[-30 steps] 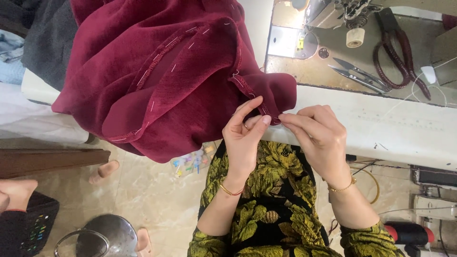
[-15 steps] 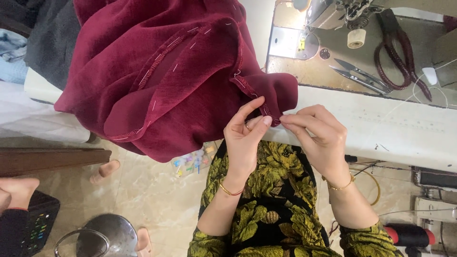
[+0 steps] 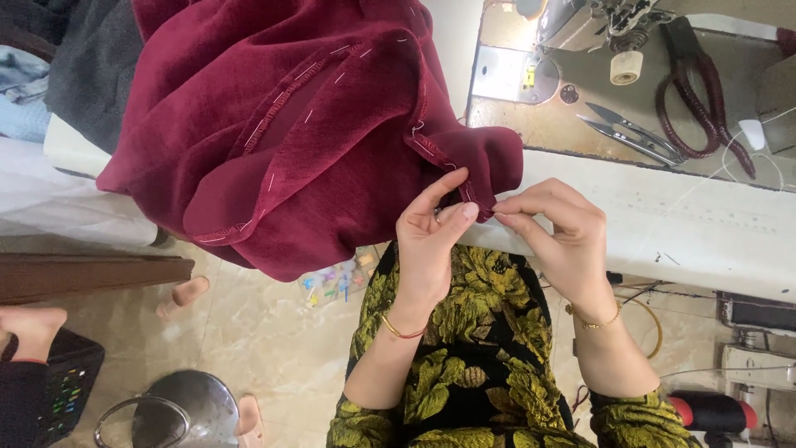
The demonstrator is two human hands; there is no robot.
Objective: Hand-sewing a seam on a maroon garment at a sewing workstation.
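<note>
I see my left hand [image 3: 431,241] pinching the hemmed corner of a dark red velvet garment [image 3: 315,124], thumb and forefinger closed together on the folded edge, the other fingers curled below it. My right hand [image 3: 560,228] meets it from the right, its fingertips [image 3: 500,211] pressed together on the same corner, just touching the left hand's thumb tip; whether a needle or a thread sits between them I cannot tell. The garment hangs in a heavy heap to the left and far side of my hands, draped over the edge of the white counter [image 3: 680,232], with lines of pale basting stitches running along its seams. Farther right on the counter, well apart from my hands, lie a pair of thread snips [image 3: 634,133] and large scissors with dark red handles [image 3: 705,99], and beside them a small cream spool [image 3: 626,68] stands under the head of the sewing machine [image 3: 597,17]. Both wrists wear thin bangles, and my lap below is covered by a black dress with yellow-green leaves [image 3: 464,357]. On the tiled floor near left sits a steel pot [image 3: 178,411], and another person's hand [image 3: 33,328] shows at the left edge.
</note>
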